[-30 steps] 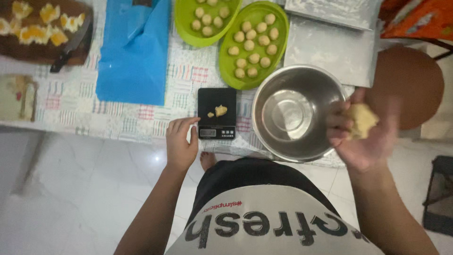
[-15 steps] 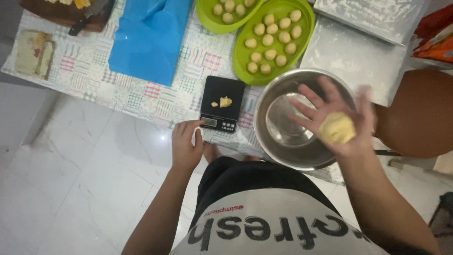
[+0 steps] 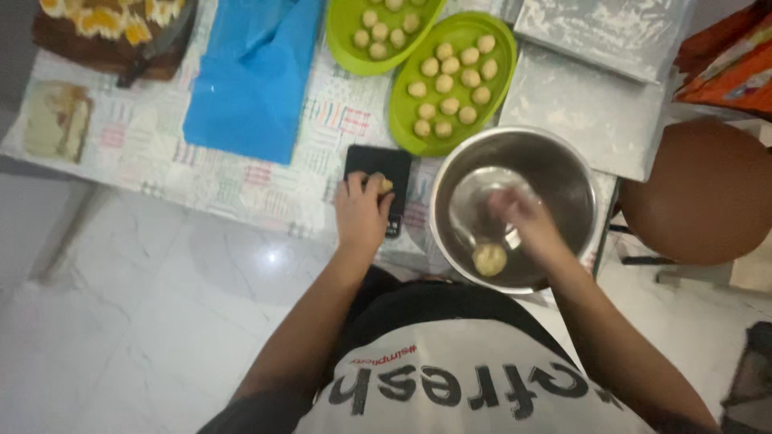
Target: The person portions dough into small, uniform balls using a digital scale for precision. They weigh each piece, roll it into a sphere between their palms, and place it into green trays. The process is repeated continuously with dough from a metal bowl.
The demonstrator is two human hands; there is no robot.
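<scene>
Head view: I am looking down at my own two hands over the patterned tablecloth (image 3: 241,173). My left hand (image 3: 362,210) is lying on the small black scale (image 3: 378,181), and its fingers (image 3: 371,186) are curling together around a small piece of dough (image 3: 387,185) just at their tips, on the scale's platform; whether I am pinching it or only touching it I cannot tell. My right hand (image 3: 521,221) is reaching down inside the steel bowl (image 3: 563,173), blurred, so I cannot tell how those fingers are set; a larger dough lump (image 3: 490,259) is sitting just below them against the near wall of the bowl. Beyond my fingertips, two green trays (image 3: 503,68) are holding rows of finished dough balls (image 3: 450,84), with a blue bag (image 3: 253,80) off to their left. I judge I am portioning dough by weight, and the next move calls for a firm grip on the weighed piece before lifting it.
</scene>
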